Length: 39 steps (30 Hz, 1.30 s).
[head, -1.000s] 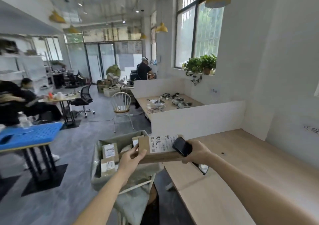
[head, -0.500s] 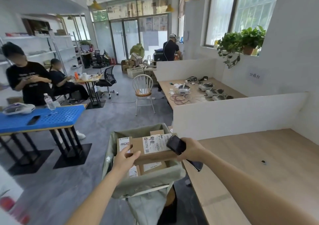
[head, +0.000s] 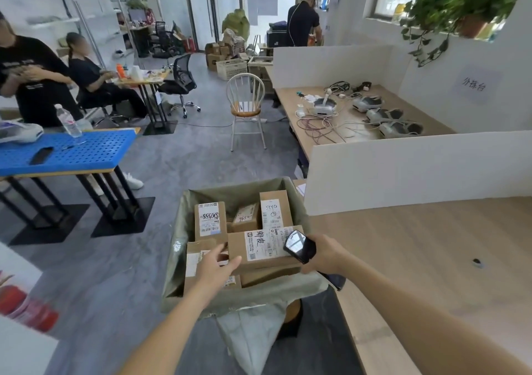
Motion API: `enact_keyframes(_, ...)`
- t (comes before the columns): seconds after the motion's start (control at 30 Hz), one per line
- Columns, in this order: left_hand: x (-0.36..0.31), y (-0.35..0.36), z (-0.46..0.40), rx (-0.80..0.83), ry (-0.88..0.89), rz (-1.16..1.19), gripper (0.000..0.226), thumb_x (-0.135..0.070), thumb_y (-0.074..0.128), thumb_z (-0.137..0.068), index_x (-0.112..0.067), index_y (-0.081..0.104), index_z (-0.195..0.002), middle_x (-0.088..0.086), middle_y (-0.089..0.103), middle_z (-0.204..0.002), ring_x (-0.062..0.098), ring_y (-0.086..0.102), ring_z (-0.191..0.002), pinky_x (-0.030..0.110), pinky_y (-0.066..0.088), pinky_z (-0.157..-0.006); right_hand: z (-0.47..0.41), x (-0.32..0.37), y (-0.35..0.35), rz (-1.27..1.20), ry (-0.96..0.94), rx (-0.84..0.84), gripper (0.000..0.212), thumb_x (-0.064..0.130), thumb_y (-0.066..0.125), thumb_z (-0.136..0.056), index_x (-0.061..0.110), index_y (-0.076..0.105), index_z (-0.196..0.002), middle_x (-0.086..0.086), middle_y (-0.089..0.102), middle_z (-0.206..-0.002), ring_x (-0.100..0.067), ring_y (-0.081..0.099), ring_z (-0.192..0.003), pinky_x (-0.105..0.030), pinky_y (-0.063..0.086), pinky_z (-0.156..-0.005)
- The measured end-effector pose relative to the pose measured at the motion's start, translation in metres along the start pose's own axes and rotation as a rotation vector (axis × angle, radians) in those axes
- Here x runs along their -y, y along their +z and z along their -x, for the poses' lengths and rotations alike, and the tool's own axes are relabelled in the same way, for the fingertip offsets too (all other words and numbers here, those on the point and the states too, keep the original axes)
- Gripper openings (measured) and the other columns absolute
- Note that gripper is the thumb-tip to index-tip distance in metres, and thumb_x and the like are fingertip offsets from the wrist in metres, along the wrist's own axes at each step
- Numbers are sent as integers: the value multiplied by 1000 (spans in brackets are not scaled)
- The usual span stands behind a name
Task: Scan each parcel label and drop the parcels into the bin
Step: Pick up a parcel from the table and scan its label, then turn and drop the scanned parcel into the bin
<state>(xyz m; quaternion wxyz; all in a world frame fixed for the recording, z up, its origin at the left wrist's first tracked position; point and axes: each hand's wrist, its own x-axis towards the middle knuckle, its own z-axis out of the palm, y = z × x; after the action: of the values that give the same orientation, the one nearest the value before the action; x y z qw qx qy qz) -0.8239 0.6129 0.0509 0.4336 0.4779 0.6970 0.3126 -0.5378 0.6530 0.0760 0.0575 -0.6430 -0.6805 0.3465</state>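
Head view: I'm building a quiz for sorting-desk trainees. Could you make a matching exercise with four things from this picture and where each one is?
Things:
1. scanner
2. labelled parcel
3. water bottle
4. potted plant

Places:
A. on the window sill
B. in the right hand
C. on the blue table
D. on the other parcels in the bin, by the left hand

Pairs: 1-B, 2-D, 3-C, 4-A

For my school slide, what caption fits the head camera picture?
Left hand lowers a labelled parcel into the bin.
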Motion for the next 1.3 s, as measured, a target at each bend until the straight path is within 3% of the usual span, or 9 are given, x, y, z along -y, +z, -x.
enact_keyframes(0.13, 28, 14, -35, 36, -71, -46, 75, -38, 76, -85, -20, 42, -149, 1, 50, -148, 21, 50, -132, 44, 44, -109, -40, -12, 20, 31, 32, 58, 51, 29, 85, -63, 29, 58, -106, 8, 65, -97, -16, 63, -91, -31, 54, -74)
enact_keyframes(0.2, 36, 22, -46, 54, -116, -56, 72, -30, 73, -89, -16, 39, -151, 2, 44, -152, 22, 46, -135, 33, 39, -108, -57, -20, 30, 57, 50, 86, 47, 29, 84, -63, 29, 59, -102, 8, 65, -94, -15, 63, -87, -31, 53, -72)
enact_keyframes(0.27, 44, 30, -57, 73, -151, -68, 69, -23, 71, -92, -11, 38, -151, 6, 44, -152, 23, 47, -134, 25, 36, -98, -72, -25, 37, 98, 73, 119, 50, 31, 83, -60, 28, 60, -104, 8, 66, -94, -17, 64, -88, -35, 56, -76)
enact_keyframes(0.5, 65, 41, -83, 142, -214, -145, 70, -28, 72, -90, -14, 38, -150, 5, 48, -149, 23, 46, -136, 38, 40, -111, -103, -42, 56, 176, 153, 258, 53, 35, 84, -63, 24, 55, -107, 3, 60, -96, -20, 61, -89, -35, 53, -75)
enact_keyframes(0.77, 78, 49, -87, 233, -220, -238, 49, -23, 69, -92, -20, 54, -139, -1, 62, -134, 17, 58, -119, 36, 47, -105, -113, -45, 61, 242, 141, 334, 59, 38, 85, -64, 24, 58, -114, -1, 64, -104, -22, 63, -95, -44, 59, -88)
enact_keyframes(1.0, 55, 38, -73, 157, -176, -289, 69, -31, 63, -96, -17, 30, -155, 6, 45, -151, 24, 46, -136, 37, 41, -108, -85, -39, 39, 245, 120, 201, 54, 40, 85, -65, 29, 55, -108, 6, 62, -99, -20, 62, -95, -43, 59, -85)
enact_keyframes(1.17, 25, 18, -45, 110, -5, -370, 68, -38, 63, -95, -24, 33, -154, -2, 38, -157, 20, 37, -143, 40, 35, -115, -45, -28, 8, 225, 112, 47, 76, 41, 86, -67, 31, 50, -134, 7, 61, -115, -18, 60, -104, -37, 58, -88)
enact_keyframes(1.3, -6, 9, -13, 76, 114, -388, 64, -46, 61, -94, -34, 36, -151, -8, 39, -156, 16, 38, -142, 39, 37, -112, -2, -19, -21, 212, 91, -44, 76, 40, 86, -70, 31, 51, -138, 6, 62, -118, -18, 58, -104, -30, 51, -77)
